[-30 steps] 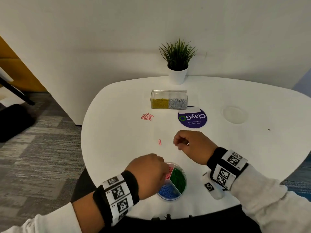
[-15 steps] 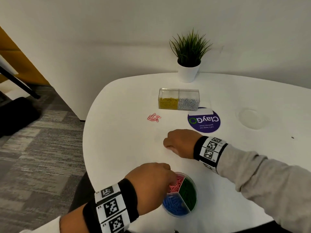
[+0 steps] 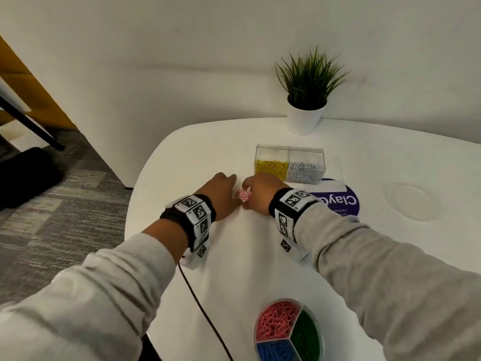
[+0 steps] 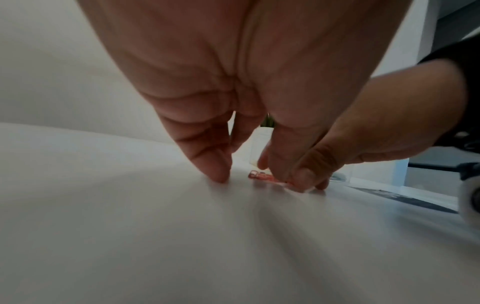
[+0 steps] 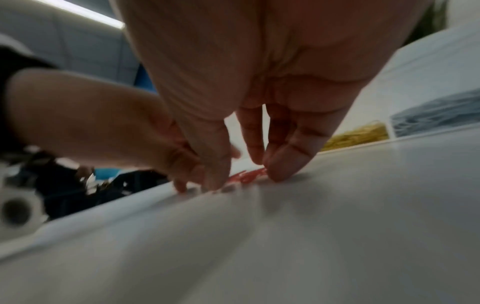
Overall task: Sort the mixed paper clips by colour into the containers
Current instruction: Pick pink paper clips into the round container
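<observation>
A smooth, matte white table with a rounded edge carries everything, and both grey knit sleeves reach out across it. The left hand and the right hand lie side by side on its surface, each wrist wrapped in a black band set with square black-and-white marker tiles. Just beyond the right hand's knuckles stands a clear, hard-walled rectangular box split into two cells, the one nearer the hands heaped with yellow clips and the far one with silvery white clips. Right of the right wrist lies a flat round purple sticker with white lettering, and farther off behind the box a white pot holds a spiky green plant. Well back toward the person, below the right forearm, sits a round clear dish divided into three wedges: pink, green and blue wire clips. Between the two hands, touching both, is a small loose clump of pink paper clips, thin bent wire lying on the table. In the wrist views the fingers of the left hand point down with their tips on the table beside the clump, fairly straight and slightly spread; the right hand's fingers likewise press their tips down at the clump's edge, and whether either pinches a clip cannot be told.
</observation>
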`<action>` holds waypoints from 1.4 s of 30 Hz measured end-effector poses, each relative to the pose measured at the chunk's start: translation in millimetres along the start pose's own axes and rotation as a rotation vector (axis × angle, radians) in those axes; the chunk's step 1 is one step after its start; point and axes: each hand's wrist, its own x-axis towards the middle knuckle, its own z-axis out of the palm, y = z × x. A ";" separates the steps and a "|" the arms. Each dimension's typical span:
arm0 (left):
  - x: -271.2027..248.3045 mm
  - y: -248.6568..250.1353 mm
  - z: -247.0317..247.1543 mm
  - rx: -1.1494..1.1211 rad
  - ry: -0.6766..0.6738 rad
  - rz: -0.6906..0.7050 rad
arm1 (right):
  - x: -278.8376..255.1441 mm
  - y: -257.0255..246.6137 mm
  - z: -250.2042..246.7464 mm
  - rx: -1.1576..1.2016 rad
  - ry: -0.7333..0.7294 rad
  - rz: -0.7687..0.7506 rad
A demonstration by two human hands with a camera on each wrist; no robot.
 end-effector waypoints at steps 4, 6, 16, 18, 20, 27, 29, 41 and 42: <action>10.7 8.3 2.0 0.106 -0.017 0.076 | -3.4 -3.4 3.9 -0.080 0.021 -0.078; 7.9 8.9 2.0 0.115 0.007 0.077 | -9.9 2.2 2.0 -0.090 0.017 -0.068; -26.3 11.9 2.9 0.221 -0.003 0.057 | -45.5 35.1 -3.0 0.042 -0.043 0.062; -36.8 7.8 2.1 0.173 -0.038 0.026 | -54.1 40.1 -1.0 0.111 -0.055 0.094; -47.3 2.1 1.5 0.114 -0.072 0.005 | -64.6 44.1 0.3 0.143 -0.066 0.101; -127.8 31.3 -12.8 -0.605 0.062 0.072 | -150.8 16.3 -15.0 0.598 0.047 -0.070; -159.9 47.5 -5.3 -0.612 0.054 0.201 | -183.1 0.3 -15.1 0.648 0.028 -0.150; -206.7 67.2 35.3 0.041 0.069 0.661 | -221.3 6.4 -6.8 0.757 0.045 -0.056; -207.6 68.1 34.5 0.046 0.068 0.663 | -215.3 10.8 -9.0 0.750 0.056 -0.042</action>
